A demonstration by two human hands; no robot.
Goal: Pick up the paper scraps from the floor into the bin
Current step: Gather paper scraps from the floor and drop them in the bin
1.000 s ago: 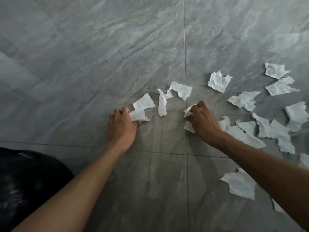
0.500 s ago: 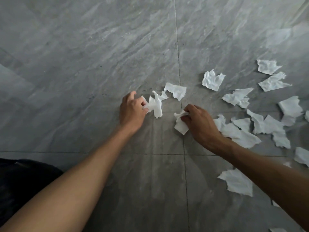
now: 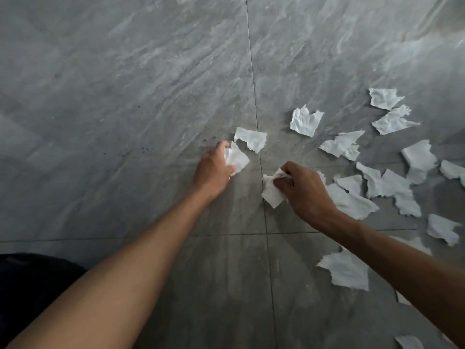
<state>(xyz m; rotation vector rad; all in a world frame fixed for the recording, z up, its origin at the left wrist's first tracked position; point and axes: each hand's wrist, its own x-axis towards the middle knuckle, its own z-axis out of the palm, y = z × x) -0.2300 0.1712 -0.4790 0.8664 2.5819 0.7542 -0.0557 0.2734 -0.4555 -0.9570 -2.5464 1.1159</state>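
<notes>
White torn paper scraps lie scattered over the grey tiled floor. My left hand (image 3: 214,168) grips a bunch of gathered scraps (image 3: 237,158), just below one loose scrap (image 3: 251,139). My right hand (image 3: 303,191) pinches another crumpled scrap (image 3: 270,190) near the tile joint. Several more scraps (image 3: 387,185) lie to the right of my right hand, and a larger one (image 3: 346,270) lies under my right forearm. The black bin bag (image 3: 32,285) shows at the bottom left, partly hidden by my left arm.
The grey marble-look floor (image 3: 125,96) stretches bare to the left and far side. Further scraps lie at the far right (image 3: 383,98) and at the bottom right corner (image 3: 409,342).
My left hand has gathered the scraps near it and moved up and right toward the loose scrap. My right hand has kept its scrap and shifted slightly.
</notes>
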